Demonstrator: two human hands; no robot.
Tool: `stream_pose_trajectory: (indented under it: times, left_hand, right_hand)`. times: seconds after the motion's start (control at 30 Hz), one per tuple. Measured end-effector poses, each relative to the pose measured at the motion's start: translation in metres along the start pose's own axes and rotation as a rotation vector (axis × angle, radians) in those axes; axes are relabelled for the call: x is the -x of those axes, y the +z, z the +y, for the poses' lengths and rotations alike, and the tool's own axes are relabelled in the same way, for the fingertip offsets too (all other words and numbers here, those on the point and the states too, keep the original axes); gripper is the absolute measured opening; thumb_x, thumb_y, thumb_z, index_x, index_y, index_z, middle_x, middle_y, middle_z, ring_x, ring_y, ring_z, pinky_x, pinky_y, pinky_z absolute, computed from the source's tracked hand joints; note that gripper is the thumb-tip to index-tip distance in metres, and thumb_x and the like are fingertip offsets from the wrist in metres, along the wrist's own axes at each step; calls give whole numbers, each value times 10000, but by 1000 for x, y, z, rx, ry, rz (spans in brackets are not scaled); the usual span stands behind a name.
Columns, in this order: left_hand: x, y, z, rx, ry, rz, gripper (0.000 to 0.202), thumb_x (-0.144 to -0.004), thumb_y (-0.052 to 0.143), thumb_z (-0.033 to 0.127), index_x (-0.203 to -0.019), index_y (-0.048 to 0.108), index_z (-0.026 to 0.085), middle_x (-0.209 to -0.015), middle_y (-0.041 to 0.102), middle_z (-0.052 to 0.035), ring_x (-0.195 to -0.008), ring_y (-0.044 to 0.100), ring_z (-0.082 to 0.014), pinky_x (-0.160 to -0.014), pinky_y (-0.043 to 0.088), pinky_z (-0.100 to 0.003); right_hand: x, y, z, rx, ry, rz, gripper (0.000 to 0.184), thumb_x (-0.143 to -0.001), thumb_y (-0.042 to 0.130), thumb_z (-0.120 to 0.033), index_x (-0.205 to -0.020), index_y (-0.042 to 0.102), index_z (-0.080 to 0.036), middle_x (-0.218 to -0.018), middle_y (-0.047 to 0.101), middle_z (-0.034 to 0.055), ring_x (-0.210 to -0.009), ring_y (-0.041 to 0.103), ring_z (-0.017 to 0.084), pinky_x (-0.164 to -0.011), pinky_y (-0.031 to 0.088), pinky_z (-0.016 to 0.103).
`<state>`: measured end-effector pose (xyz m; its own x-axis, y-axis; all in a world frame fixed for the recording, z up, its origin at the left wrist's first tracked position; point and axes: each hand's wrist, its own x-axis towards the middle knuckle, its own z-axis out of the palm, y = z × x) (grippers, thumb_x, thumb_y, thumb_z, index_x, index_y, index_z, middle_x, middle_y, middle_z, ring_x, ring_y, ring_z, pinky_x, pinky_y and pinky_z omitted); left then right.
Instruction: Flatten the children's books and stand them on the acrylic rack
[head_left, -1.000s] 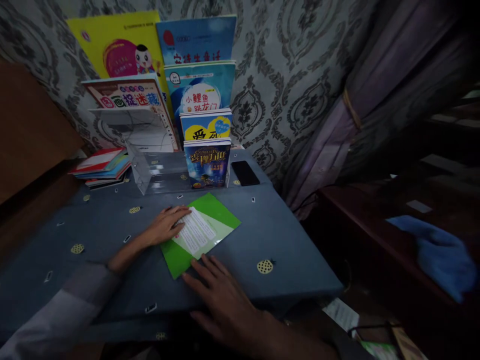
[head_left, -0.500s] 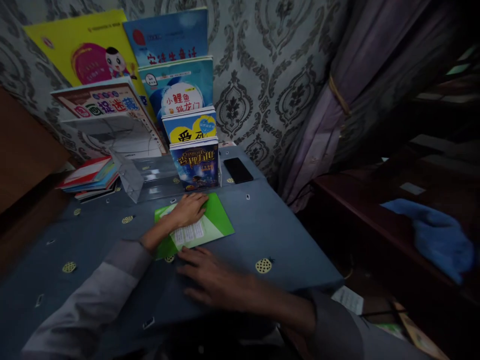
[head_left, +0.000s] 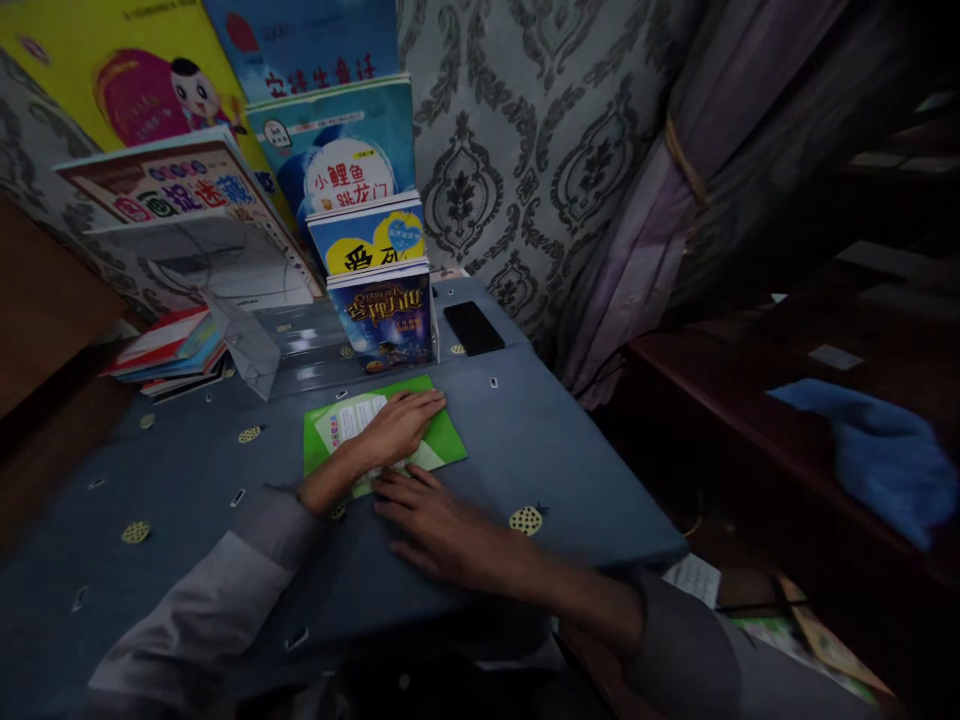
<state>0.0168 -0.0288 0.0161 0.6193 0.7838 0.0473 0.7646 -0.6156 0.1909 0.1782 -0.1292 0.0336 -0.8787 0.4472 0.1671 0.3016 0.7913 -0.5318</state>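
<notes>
Left hand (head_left: 401,425) laid palm down on a green booklet (head_left: 444,447) near the middle of a blue desk (head_left: 570,480), fingers stretched out and pointing right, grip slack and closed on nothing. Right hand (head_left: 439,525) spread flat on the desk just this side of the booklet, fingertips at or against its near edge, grip likewise loose and empty. Booklet lying flat with its long axis running left to right across the desk, a little askew, directly beyond the right hand and beneath the left, so the left the nearer of the two. Behind it, close to its far edge, a row of upright books (head_left: 382,315) in a clear stand (head_left: 296,345), a dark phone (head_left: 473,327) to their right, and a low stack of books (head_left: 169,350) at far left. Curtain (head_left: 712,180) and a blue cloth (head_left: 870,455) off to the right in deep shadow. White printed panel on the booklet half covered by the left hand, its text too small and dim to read; near left corner hidden under the wrist; actual contact between right fingertips and booklet hard to make out in the low light.
</notes>
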Motion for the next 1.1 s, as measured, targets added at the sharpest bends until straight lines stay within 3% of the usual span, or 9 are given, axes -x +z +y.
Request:
stream_pose_trajectory:
  times: [0.1,0.2,0.3,0.43,0.63,0.77,0.93,1.1]
  left_hand:
    - [6,1,2,13,14,12,483,-993,352,165,-1458,477,191,-1543,473,-88,-1427,435,-182,-1187,321,-396]
    - [12,0,-2,30,-46,48,471,-1008,405,270,-1464,460,171,-1540,473,-114,-1435,424,-219,-1185,330,-411]
    - [20,-1,-6,23,-139,93,486,-1005,447,351,-1441,478,140,-1520,488,-150,-1421,438,-260,-1174,343,-432]
    - [28,1,-8,-12,-164,139,429,-1015,388,290,-1393,516,130,-1474,534,-155,-1374,492,-256,-1154,365,-423]
    - [47,0,-11,-68,-275,142,460,-1020,378,321,-1421,489,126,-1505,502,-156,-1385,477,-256,-1180,322,-439]
    - [79,-4,-24,-78,-384,147,463,-1023,379,321,-1437,485,143,-1526,486,-127,-1401,456,-245,-1195,298,-436]
    - [123,-11,-41,-82,-495,143,480,-1027,357,326,-1463,466,160,-1546,466,-108,-1418,435,-248,-1196,306,-452]
    - [139,-14,-48,-60,-559,147,506,-1035,330,351,-1491,432,157,-1579,416,-106,-1435,416,-259,-1192,330,-442]
  right_hand:
    - [1,2,6,-3,-32,2,403,-922,628,-236,-1314,602,-147,-1463,554,143,-1409,450,232,-1227,261,463]
    - [0,-2,18,-41,3,52,363,-934,598,-253,-1284,632,-163,-1376,632,130,-1314,552,239,-1141,404,433]
    - [-12,-16,41,-63,144,204,353,-949,477,-194,-1257,648,-187,-1219,722,101,-1138,668,244,-998,520,409]
    - [-45,-33,85,53,227,355,416,-921,403,-152,-1268,629,-196,-1215,719,106,-1140,658,270,-996,512,442]
    - [-74,-23,137,206,220,255,447,-939,412,-233,-1340,573,-118,-1361,625,167,-1313,541,306,-1121,419,515]
    - [-72,-13,147,247,226,267,487,-973,381,-298,-1382,550,-95,-1437,569,177,-1378,482,320,-1157,376,542]
    - [-72,-13,145,256,257,244,510,-972,388,-285,-1390,548,-41,-1474,533,202,-1399,467,303,-1182,357,482]
    - [-71,-13,143,274,255,273,504,-968,411,-272,-1377,563,-20,-1458,549,211,-1392,479,305,-1179,366,466]
